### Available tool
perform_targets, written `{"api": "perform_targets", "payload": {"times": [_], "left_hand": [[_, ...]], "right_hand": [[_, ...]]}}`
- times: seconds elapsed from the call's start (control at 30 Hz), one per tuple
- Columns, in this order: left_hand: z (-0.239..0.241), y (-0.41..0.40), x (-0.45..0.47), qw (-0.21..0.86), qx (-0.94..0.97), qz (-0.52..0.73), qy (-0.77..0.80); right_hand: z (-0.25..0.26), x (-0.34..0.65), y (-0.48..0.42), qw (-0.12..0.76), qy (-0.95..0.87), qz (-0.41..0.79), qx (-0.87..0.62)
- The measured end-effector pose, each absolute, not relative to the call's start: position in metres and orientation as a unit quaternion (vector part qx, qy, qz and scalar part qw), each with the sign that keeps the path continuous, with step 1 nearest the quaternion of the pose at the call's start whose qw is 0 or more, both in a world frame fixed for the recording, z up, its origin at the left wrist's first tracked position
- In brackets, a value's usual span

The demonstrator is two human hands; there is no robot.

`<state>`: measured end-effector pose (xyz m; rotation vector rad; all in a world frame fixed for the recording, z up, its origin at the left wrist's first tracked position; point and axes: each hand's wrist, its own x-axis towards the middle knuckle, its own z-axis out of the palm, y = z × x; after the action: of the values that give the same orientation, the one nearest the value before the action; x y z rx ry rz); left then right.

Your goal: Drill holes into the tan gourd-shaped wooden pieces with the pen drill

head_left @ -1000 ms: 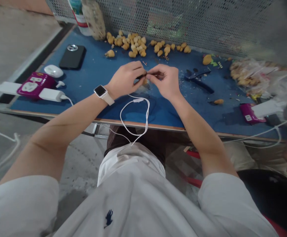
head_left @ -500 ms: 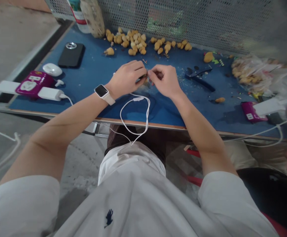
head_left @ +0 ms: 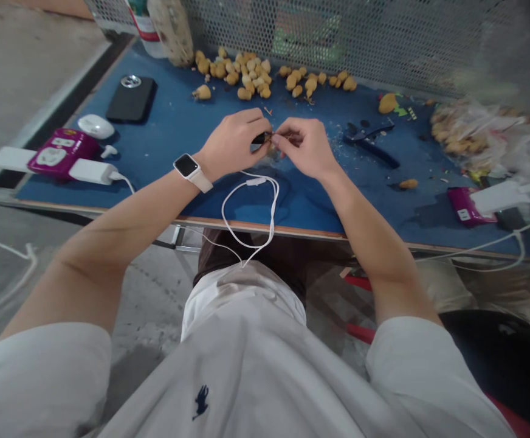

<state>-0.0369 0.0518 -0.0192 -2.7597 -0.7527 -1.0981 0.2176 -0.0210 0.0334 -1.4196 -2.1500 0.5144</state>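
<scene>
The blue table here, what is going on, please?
A seated person is working over a blue-topped table with two bare hands. The left hand and right hand meet, pinching a small dark piece between them. Tan lumps lie in scattered piles beyond the hands, pliers lie to the right, and a white cable lies nearer the person.

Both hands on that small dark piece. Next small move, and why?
Probably: hold the small dark piece steady in the left hand while the fingers of the right hand work at its end. Both hands meet on it, and it looks too small to manage one-handed. The dark pliers lie nearby on the mat if fingers fall short.
</scene>
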Motion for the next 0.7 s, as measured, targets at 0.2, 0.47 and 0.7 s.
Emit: {"api": "perform_targets", "payload": {"times": [0.2,0.47,0.7], "left_hand": [[-0.016,0.05,-0.035,0.028,-0.907,-0.345,-0.241],[-0.019,0.046,-0.034,0.013,-0.906,-0.337,-0.257],[-0.019,0.046,-0.033,0.024,-0.911,-0.324,-0.255]], "right_hand": [[0.033,0.217,-0.021,0.239,-0.804,0.159,-0.521],[0.039,0.209,-0.027,0.207,-0.796,0.167,-0.544],[0.027,0.222,-0.014,0.234,-0.805,0.196,-0.509]]}}
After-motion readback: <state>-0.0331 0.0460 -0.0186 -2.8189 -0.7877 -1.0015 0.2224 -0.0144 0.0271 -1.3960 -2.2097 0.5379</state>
